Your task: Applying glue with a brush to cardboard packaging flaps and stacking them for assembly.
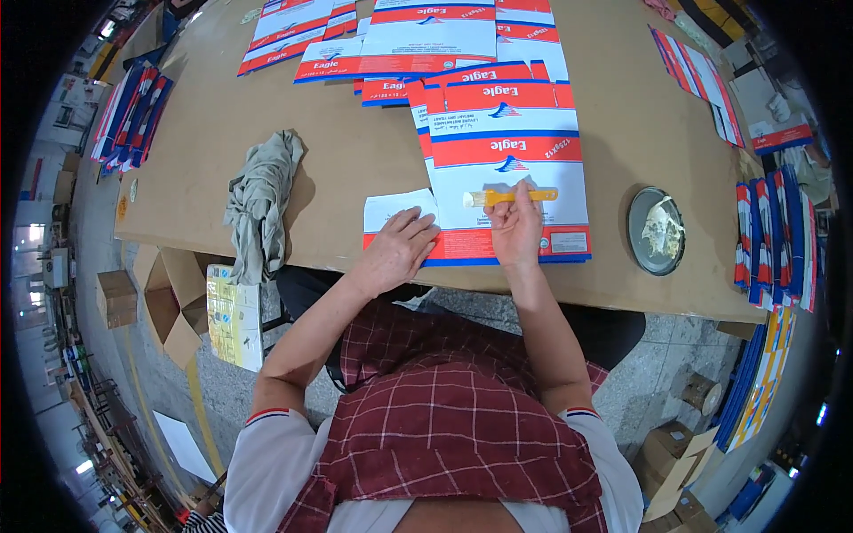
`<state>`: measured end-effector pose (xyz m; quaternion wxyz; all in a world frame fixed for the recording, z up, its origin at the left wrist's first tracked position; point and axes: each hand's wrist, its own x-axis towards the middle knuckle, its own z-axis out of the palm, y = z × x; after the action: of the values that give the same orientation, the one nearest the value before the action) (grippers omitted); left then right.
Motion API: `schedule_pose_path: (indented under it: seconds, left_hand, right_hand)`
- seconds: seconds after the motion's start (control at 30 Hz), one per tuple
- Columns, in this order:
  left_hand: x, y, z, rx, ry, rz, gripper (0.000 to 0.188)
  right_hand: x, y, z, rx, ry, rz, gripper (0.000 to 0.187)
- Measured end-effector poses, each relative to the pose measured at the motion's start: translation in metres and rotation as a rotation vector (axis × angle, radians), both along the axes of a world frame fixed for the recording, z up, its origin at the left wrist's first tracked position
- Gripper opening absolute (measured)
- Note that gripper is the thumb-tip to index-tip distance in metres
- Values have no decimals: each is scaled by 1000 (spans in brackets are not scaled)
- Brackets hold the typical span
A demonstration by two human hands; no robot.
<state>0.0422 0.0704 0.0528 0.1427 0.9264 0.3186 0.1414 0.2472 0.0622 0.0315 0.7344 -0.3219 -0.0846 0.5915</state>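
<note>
Pinching one yellow brush lying left-right, bristles leftward, the right hand works while the left hand presses spread on one flat carton sheet.

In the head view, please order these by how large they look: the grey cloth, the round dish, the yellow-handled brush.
1. Grey cloth, clearly largest.
2. Round dish.
3. Yellow-handled brush in the right hand, thin and smallest.
All lie on the same table at similar distance, so the ranking is fairly sure.
</note>
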Motion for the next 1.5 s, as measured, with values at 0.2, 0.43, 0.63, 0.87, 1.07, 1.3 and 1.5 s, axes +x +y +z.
schedule_pose_path:
  seconds: [0.2,0.43,0.63,0.87,1.07,1.3,1.5]
  left_hand:
    - [-22,14,2,-761,-427,240,32]
    - [-136,50,30,385,307,1068,61]
    - [-139,42,39,54,-274,872,56]
    - [29,-15,50,-191,90,496,62]
    - [36,12,27,-273,121,599,52]
    - [-53,83,46,40,64,971,70]
    - [-130,168,62,267,552,1027,79]
  right_hand:
    - [-2,-1,6,-32,18,0,16]
    - [6,-3,-6,117,26,46,10]
    - [3,-5,-9,140,34,45,13]
    - [10,-5,-6,162,246,-29,19]
    - [6,-2,-8,170,269,-8,19]
    - [0,-1,2,79,192,-14,18]
    - [5,-3,-8,113,229,35,19]
